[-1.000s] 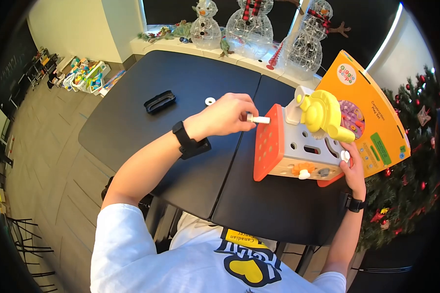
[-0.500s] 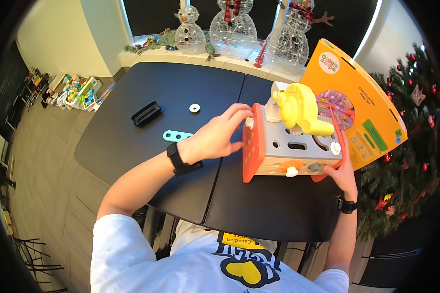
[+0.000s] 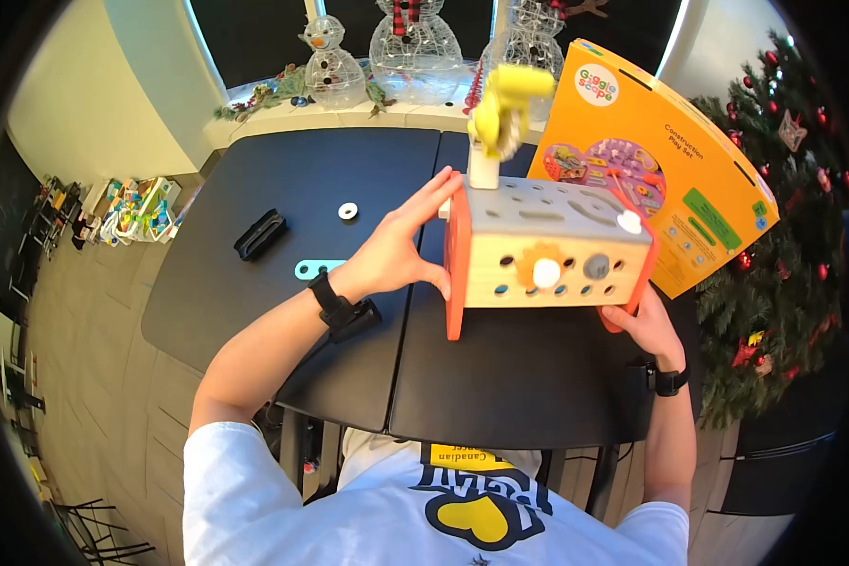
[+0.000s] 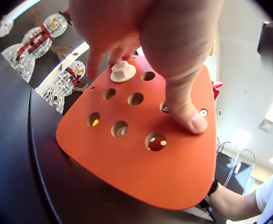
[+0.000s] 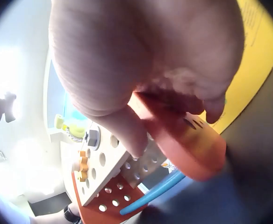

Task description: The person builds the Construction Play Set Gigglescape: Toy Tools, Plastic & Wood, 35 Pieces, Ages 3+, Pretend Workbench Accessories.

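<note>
A toy workbench (image 3: 538, 217) with red end panels, a grey top and a holed wooden front stands before me, tilted back. My left hand (image 3: 391, 250) presses the left panel (image 4: 136, 172), thumb flat on its outer face and fingers stretched to its upper edge. Beside those fingers a white bolt (image 4: 123, 71) sits in a panel hole. My right hand (image 3: 653, 325) grips the lower right panel (image 5: 178, 135), thumb on the inner side and other fingers outside. An orange gear (image 3: 535, 253) with a white knob and a grey nut (image 3: 597, 267) are on the front; a yellow crank-like piece (image 3: 500, 118) rises from the top.
On the black table (image 3: 349, 373) to the left lie a teal holed strip (image 3: 316, 270), a white washer (image 3: 348, 212) and a black case (image 3: 260, 235). An orange box (image 3: 698, 179) stands behind on the right, near a decorated tree (image 3: 783, 283). A blue curved piece (image 5: 153, 192) shows beneath the workbench.
The white bolt, earlier pinched in my left fingers, is now in the left panel. The workbench has tipped back, showing more of its front. The teal strip has come into view.
</note>
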`<state>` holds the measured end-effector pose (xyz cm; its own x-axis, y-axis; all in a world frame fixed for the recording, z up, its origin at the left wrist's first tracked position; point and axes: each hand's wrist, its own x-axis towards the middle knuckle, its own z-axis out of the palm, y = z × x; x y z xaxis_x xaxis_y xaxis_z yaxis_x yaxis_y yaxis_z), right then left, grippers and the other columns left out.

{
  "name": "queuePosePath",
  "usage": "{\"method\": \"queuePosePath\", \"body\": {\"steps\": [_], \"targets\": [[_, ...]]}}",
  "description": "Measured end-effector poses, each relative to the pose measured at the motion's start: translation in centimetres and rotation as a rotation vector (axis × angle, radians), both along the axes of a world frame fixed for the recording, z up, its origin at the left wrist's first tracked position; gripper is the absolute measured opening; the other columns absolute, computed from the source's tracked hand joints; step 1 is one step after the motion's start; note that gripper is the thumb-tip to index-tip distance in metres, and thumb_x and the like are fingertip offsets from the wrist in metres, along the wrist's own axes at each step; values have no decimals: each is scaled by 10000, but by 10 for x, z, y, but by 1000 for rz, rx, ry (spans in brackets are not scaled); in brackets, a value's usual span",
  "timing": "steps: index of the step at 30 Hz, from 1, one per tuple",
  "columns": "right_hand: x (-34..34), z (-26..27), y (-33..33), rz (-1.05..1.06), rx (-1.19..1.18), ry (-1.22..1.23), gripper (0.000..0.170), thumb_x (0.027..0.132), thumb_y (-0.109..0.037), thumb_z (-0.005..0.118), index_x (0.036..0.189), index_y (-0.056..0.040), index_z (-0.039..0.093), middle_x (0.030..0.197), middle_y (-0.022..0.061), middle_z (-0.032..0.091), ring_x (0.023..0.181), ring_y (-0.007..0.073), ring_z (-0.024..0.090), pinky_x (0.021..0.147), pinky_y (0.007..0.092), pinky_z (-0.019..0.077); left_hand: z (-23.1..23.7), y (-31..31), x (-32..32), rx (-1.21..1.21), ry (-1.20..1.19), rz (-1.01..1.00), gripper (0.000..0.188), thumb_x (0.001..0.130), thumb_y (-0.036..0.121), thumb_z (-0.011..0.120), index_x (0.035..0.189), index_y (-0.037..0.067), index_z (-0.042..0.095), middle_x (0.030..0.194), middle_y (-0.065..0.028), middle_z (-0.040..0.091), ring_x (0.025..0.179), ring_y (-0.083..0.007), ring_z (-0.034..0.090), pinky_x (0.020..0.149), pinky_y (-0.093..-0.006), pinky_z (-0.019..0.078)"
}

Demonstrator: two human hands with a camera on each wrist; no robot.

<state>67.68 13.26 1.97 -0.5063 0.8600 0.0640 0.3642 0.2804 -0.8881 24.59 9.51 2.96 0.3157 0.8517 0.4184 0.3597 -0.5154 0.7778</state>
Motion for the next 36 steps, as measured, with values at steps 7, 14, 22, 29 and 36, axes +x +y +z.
{"method": "queuePosePath", "body": {"steps": [7,14,22,29,36], "targets": [[2,5,3,82,-49,206,850,923,-391,759,1559,33,388,1489,130,535,1371,206,496,1159,379,382,4,13,-10,-296,-279,-36,1188,715,289,977,1655,62,288,1579,-142,507,1448,-251,500,1233,-433,355],[-9,7,0,62,-129,244,799,969,-408,700,1553,44,396,1472,134,544,1362,207,488,1158,373,374,-22,24,-23,-551,-331,-43,899,880,369,850,1588,16,421,1468,-129,609,1369,-227,556,1177,-402,406],[-8,9,-4,22,-182,125,709,992,-323,703,1536,33,419,1441,129,566,1302,194,526,1109,367,427,-25,18,-24,-623,-222,-42,833,995,484,717,1614,38,385,1369,-165,681,1313,-213,590,1172,-386,398],[-21,17,-11,-100,182,146,680,948,-231,749,1517,6,460,1450,149,588,1337,240,556,1142,393,420,21,15,-59,-372,431,362,589,912,394,796,1344,10,682,1230,-224,737,1158,-344,708,1022,-413,544],[-39,46,-31,-397,882,-10,468,905,-124,720,1345,-16,600,1356,185,649,1280,351,607,1096,444,457,-44,38,-123,34,824,478,413,917,149,721,1312,33,690,1259,-207,704,1121,-416,681,1004,-442,548]]}}
